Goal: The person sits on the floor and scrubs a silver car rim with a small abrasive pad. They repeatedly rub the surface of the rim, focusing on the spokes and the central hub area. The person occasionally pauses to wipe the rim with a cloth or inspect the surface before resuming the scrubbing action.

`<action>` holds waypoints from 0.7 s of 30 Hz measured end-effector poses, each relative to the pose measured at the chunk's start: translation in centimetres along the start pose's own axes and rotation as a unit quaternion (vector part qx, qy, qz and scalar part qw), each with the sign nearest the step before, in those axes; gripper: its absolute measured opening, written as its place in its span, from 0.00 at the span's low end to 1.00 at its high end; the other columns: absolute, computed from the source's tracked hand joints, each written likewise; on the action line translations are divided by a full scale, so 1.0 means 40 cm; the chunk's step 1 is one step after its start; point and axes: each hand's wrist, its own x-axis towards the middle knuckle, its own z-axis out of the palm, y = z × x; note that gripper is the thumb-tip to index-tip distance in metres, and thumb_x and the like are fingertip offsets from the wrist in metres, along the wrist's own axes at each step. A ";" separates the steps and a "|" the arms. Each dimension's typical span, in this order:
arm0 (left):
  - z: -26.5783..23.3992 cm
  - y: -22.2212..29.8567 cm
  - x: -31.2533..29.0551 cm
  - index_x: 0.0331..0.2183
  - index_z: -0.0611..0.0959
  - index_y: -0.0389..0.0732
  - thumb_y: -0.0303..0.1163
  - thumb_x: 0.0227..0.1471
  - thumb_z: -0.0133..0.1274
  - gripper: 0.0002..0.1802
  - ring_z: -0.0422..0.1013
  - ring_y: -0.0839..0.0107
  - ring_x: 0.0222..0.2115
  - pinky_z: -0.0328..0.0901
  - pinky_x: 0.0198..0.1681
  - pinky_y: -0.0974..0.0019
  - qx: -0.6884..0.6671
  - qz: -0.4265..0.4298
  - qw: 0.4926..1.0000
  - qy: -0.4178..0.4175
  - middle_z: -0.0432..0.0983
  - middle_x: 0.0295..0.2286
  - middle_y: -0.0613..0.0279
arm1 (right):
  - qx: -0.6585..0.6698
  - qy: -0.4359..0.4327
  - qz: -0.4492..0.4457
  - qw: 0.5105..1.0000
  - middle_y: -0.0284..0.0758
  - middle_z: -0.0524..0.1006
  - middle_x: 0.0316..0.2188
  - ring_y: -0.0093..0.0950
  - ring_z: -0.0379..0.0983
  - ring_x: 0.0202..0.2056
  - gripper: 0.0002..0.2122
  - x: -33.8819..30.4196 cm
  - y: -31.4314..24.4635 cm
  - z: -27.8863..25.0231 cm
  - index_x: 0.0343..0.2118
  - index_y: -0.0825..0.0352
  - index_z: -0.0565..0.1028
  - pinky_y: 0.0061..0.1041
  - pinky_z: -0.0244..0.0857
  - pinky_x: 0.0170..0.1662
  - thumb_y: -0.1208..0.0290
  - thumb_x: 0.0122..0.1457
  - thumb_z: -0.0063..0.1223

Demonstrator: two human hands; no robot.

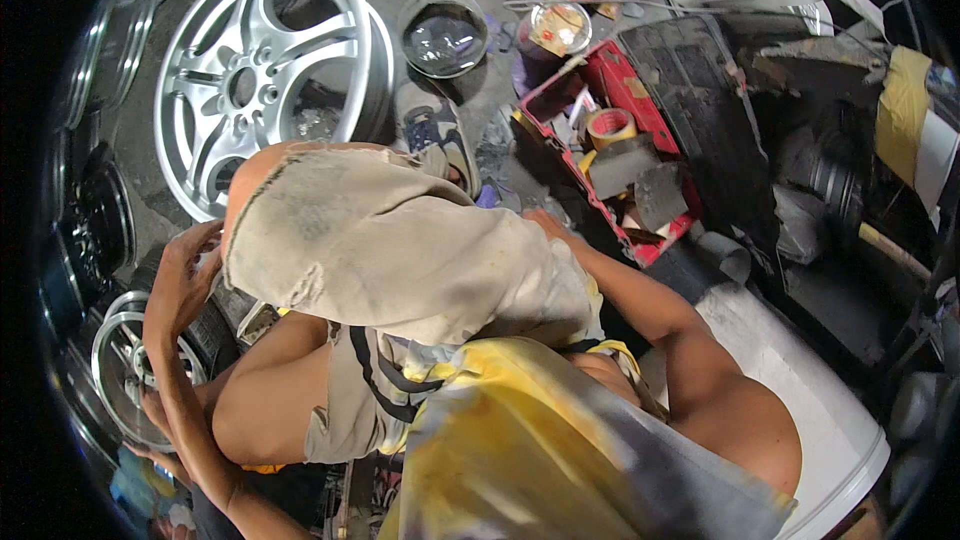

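Observation:
My left hand (184, 262) is beside my left knee, just below the large silver alloy wheel (240, 88). Its fingers are loosely bent against the leg, partly hidden, and nothing shows in them. On the other side, my right hand (547, 224) lies on the beige shorts (400, 230) over my raised leg. Its fingers look stretched out, with the tips partly out of sight. The silver wheel leans tilted, its spoked face up, close to my knee and my sandalled foot (438, 135).
A red toolbox (655, 105) holding tape and scrapers lies ahead on the right. Beside the wheel stand a bucket of dark liquid (444, 35) and a paint-spattered can (560, 28). More wheels (125, 365) line the left. Under me is a white seat (790, 370).

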 end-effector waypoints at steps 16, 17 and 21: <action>0.351 0.032 0.134 0.36 0.85 0.34 0.43 0.60 0.53 0.19 0.78 0.41 0.37 0.72 0.42 0.45 0.145 0.135 0.940 -0.277 0.81 0.36 0.39 | -0.114 0.301 0.206 0.924 0.50 0.80 0.31 0.51 0.79 0.38 0.18 -0.008 0.043 -0.067 0.40 0.65 0.75 0.46 0.71 0.40 0.55 0.57 0.62; 0.449 0.036 0.192 0.35 0.86 0.35 0.40 0.55 0.55 0.17 0.79 0.44 0.38 0.72 0.41 0.47 0.137 0.174 0.934 -0.279 0.82 0.36 0.41 | -0.127 0.305 0.166 0.929 0.49 0.80 0.31 0.51 0.79 0.38 0.18 0.016 0.002 -0.108 0.40 0.65 0.75 0.46 0.71 0.40 0.55 0.57 0.62; 0.689 0.162 0.341 0.36 0.89 0.39 0.38 0.43 0.64 0.18 0.80 0.51 0.41 0.73 0.42 0.50 0.113 0.064 0.920 -0.370 0.84 0.38 0.49 | -0.186 0.248 -0.006 0.951 0.49 0.80 0.31 0.50 0.79 0.38 0.17 0.180 -0.187 -0.187 0.40 0.65 0.75 0.45 0.71 0.39 0.56 0.57 0.62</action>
